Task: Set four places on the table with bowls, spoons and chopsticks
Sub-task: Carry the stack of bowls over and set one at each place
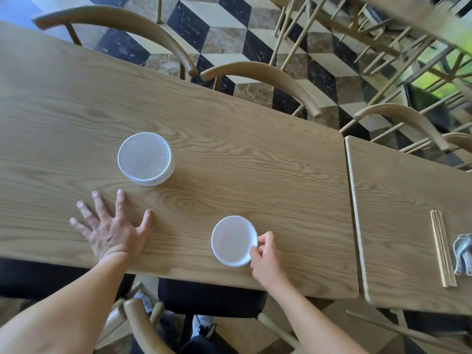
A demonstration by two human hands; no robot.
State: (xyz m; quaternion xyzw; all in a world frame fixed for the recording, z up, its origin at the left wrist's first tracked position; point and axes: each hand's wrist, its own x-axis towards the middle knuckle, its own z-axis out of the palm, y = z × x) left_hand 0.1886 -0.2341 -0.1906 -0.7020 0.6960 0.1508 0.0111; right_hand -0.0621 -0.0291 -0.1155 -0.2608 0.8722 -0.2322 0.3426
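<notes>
A single white bowl (231,240) stands near the front edge of the wooden table (229,154). My right hand (265,256) pinches its right rim with curled fingers and thumb. A stack of white bowls (145,158) sits farther back and to the left. Just in front of that stack, my left hand (112,226) lies flat on the tabletop with fingers spread, holding nothing. A bundle of wooden chopsticks (443,247) and several grey spoons (463,254) lie on the adjoining table at the right.
A second wooden table (398,200) butts against the first at the right, with a narrow seam between them. Curved-back wooden chairs (260,77) stand along the far side, and one chair (143,325) is below me at the near edge. The floor is checkered tile.
</notes>
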